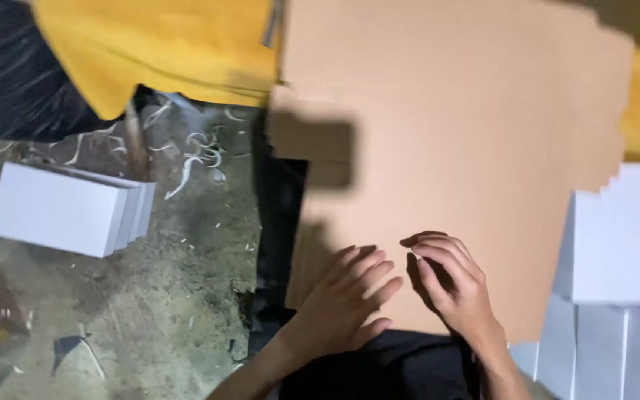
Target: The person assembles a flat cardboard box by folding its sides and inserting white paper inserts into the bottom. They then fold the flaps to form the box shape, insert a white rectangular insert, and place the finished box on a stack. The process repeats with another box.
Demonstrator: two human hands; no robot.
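A stack of large brown cardboard sheets fills the middle and right of the head view. My left hand lies flat on the near edge of the top sheet, fingers stretched and together. My right hand rests beside it with the fingers curled down, their tips touching the cardboard. Neither hand holds anything.
A stack of white boards lies on the dusty floor at left, with pale shavings behind it. More white sheets sit at right. Yellow sheet material lies at top left, and a dark gap runs along the cardboard's left edge.
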